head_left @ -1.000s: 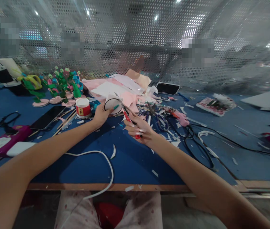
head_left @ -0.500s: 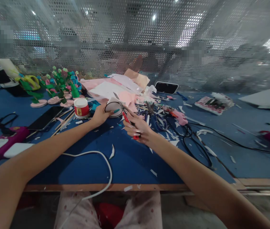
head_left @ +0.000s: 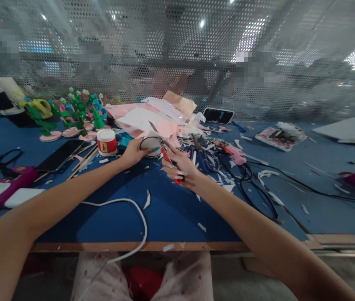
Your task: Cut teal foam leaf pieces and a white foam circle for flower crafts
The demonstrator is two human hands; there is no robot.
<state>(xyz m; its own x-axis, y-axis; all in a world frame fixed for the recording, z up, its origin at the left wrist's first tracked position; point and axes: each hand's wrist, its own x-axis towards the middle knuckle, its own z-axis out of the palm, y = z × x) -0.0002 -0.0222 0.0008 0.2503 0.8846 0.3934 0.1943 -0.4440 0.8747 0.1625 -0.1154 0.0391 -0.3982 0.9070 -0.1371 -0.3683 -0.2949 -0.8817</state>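
Observation:
My left hand (head_left: 133,153) is closed on a white paper piece (head_left: 149,141) with a dark curved outline along its edge, pinched between thumb and fingers. In my right hand (head_left: 183,168) are red-handled scissors (head_left: 166,154), my fingers wrapped around the handles. Their blades point up and away at the right edge of the paper, slightly parted; I cannot tell exactly where they meet it. A red and white tub (head_left: 107,143) stands just left of my left hand. Behind both hands lie pink and white sheets (head_left: 139,119).
Paper flowers on pink round bases (head_left: 51,136) stand back left. A dark phone (head_left: 60,156) lies near a purple power strip (head_left: 6,186). Paper scraps, blue-handled scissors (head_left: 210,162) and a black cable (head_left: 259,200) spread to the right. A white cable (head_left: 139,213) crosses the front edge.
The paper piece has turned and tilted a little in my left hand, which has shifted slightly to the right. My right hand with the scissors has stayed almost in place.

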